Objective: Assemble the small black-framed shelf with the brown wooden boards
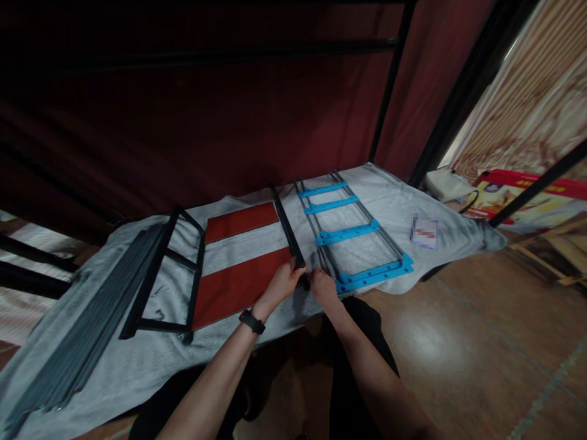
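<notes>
— Black metal bar [287,229]: who has it?

— Left hand [285,282], fingers [293,269] curled shut around its near end. Right hand [323,286] sits just beside, fingertips down at that same end; whether it grips, I cannot tell.

— Which way does it run?

— Away from the hands over the grey cloth [114,360], between the red panel [238,284] and the rods with blue brackets [351,232].
</notes>
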{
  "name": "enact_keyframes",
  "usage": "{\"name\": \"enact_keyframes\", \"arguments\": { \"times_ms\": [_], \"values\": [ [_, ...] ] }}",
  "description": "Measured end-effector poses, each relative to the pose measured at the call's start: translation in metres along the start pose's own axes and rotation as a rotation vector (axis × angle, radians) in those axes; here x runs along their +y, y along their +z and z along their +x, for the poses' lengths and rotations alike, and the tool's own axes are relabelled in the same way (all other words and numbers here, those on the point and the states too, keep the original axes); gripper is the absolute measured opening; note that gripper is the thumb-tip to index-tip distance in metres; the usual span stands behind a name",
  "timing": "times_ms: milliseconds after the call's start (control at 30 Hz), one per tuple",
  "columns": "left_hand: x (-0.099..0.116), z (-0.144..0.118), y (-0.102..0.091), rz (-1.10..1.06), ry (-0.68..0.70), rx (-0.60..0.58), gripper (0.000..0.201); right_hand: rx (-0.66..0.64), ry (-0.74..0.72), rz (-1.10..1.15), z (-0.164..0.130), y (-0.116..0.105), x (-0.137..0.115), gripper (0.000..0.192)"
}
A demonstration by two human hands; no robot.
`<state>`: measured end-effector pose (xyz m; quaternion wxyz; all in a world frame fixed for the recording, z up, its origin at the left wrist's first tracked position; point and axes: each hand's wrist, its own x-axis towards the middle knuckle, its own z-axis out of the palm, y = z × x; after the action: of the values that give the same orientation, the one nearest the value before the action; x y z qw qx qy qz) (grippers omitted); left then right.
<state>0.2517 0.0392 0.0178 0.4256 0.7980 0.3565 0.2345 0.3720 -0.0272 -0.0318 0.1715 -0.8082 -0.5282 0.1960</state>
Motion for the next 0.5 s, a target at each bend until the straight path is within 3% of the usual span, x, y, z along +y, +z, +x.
{"name": "enact_keyframes", "arguments": {
  "times_ms": [367,500],
  "values": [
    [0.0049,-0.0019,-0.0009,-0.008,-0.026,0.040,0.016,-0.025,-0.004,0.179,0.0007,0.0013,0.0029,0.024],
    [0.0028,-0.0027,0.0001,-0.021,-0.021,0.030,0.016,-0.049,-0.010,0.134,0.0018,0.0022,0.0045,0.024]
  ]
}}
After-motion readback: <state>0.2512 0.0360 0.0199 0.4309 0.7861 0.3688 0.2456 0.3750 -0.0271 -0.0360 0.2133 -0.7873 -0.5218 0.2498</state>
